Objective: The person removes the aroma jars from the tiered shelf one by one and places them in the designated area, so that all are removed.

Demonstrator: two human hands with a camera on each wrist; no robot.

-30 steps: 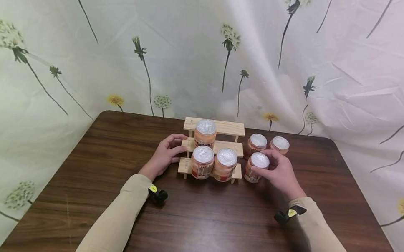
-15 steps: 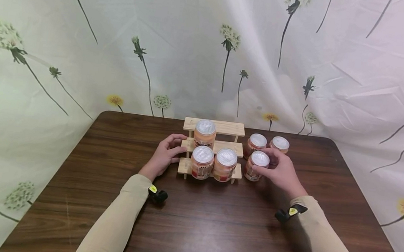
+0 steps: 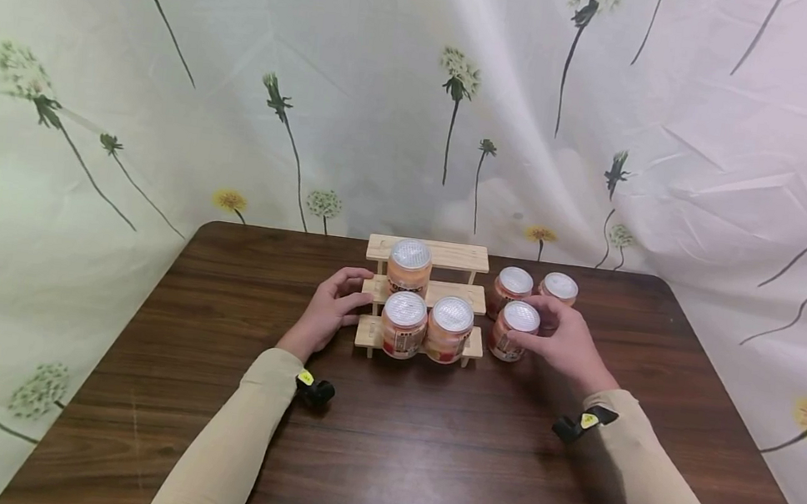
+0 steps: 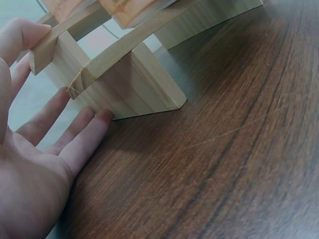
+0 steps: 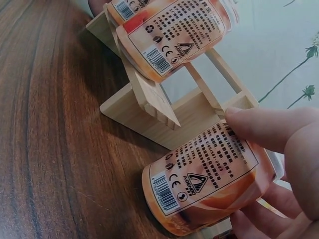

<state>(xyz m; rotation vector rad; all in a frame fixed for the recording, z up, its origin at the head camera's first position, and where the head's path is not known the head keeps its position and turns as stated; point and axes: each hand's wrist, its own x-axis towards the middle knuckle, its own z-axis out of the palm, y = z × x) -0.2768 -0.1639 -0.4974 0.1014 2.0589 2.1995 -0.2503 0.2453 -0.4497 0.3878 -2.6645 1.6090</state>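
Note:
A three-tier wooden rack (image 3: 428, 253) stands near the table's back edge. Two jars with silvery lids, the left jar (image 3: 404, 325) and the right jar (image 3: 450, 330), sit on its lowest tier. On the middle tier stands one more jar (image 3: 409, 266). My left hand (image 3: 327, 310) touches the rack's left end with extended fingers (image 4: 84, 142), thumb side by a shelf end. My right hand (image 3: 561, 339) holds a labelled jar (image 5: 204, 179) just right of the rack, thumb (image 5: 259, 124) on its near side. Whether this jar's base touches the table, I cannot tell.
Behind the held jar, two more jars, the left one (image 3: 513, 291) and the right one (image 3: 559, 288), stand on the dark wooden table (image 3: 377, 467). A dandelion-print curtain (image 3: 392, 99) hangs directly behind the table.
The jar in my right hand has shifted slightly backward, and the right wrist has moved a little with it. My left hand and the rack have stayed in place.

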